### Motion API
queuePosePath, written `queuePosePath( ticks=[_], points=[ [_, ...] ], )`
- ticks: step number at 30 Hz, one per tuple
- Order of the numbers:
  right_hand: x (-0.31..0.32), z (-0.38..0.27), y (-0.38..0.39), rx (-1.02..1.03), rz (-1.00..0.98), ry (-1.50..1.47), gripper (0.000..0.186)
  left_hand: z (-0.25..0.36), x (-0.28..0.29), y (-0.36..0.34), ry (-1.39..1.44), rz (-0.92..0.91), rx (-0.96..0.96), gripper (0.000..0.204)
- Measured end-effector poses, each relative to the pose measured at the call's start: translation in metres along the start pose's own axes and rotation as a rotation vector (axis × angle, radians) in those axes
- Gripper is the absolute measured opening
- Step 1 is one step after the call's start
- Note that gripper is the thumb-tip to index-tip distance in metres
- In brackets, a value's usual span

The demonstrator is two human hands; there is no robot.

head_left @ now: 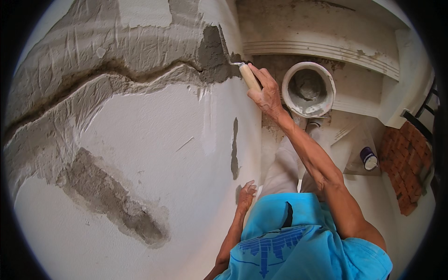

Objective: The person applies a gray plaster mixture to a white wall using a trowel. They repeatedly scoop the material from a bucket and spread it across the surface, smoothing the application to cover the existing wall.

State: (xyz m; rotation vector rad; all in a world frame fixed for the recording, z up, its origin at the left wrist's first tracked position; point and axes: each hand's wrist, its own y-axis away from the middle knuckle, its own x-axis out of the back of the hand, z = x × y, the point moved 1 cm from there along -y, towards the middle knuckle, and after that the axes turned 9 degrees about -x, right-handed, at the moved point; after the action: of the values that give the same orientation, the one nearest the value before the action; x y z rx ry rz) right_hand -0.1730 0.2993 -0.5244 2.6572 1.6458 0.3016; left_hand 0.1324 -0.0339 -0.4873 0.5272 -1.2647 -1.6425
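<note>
Head view: one trowel [251, 77], wooden-handled, was at the upper middle, its handle clamped in the right grip [268, 95], its blade at a dark grey patch [211, 58] on the white wall [154, 121]. The left grip [246, 196] was low beside the wall; whether its fingers were apart or together could not be told. One round white bucket [285, 88], right of the trowel, contained grey mortar [305, 84]. Farther right were red bricks [403, 163] and one purple can [368, 157].

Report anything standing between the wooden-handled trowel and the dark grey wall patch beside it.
Nothing visible: the right hand holds the wooden-handled trowel right at the dark grey patch; the round white bucket stands to the right.
</note>
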Motion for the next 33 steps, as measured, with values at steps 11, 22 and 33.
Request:
queuePosePath(
  ticks=[11, 22, 33],
  points=[
    [0.021, -0.028, 0.040, 0.077, -0.132, -0.058, 0.073, 0.010, -0.003, 0.004, -0.024, -0.032, -0.020, 0.061],
    [0.000, -0.037, 0.043, 0.059, -0.077, -0.051, 0.076, 0.010, 0.001, 0.007, -0.037, -0.042, -0.081, 0.064],
    [0.006, -0.060, 0.044, 0.084, -0.021, -0.032, 0.078, 0.009, -0.004, -0.002, -0.016, 0.015, -0.043, 0.054]
  ],
)
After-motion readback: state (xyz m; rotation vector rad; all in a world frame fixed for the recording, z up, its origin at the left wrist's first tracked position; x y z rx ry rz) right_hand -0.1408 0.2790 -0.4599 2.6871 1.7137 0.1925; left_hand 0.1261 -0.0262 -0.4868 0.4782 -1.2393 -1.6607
